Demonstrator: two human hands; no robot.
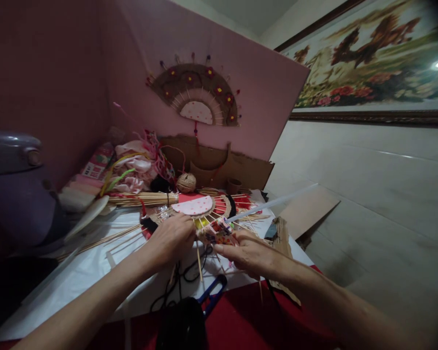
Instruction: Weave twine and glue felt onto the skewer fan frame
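A half-made fan [219, 211] of thin wooden sticks lies on the white sheet, with a white dotted half-round piece [193, 205] at its centre. My left hand [175, 238] is closed at the fan's near left side, its fingertips partly hidden. Between my two hands a strip of patterned fabric [219, 231] crosses the sticks. My right hand [246, 250] pinches the strip's right end, thumb stretched along its near side. A long translucent white rod [273, 202] slants up to the right from beside the strip; whether a hand holds it I cannot tell.
A finished fan [195, 92] hangs on the pink board behind. Bundled sticks [142, 199], a twine ball [186, 183] and pink cloth [135, 165] lie at the back. Black cord [180, 277], a blue-handled tool [213, 294] and a dark object [182, 323] are nearest me. A purple appliance [14, 189] stands left.
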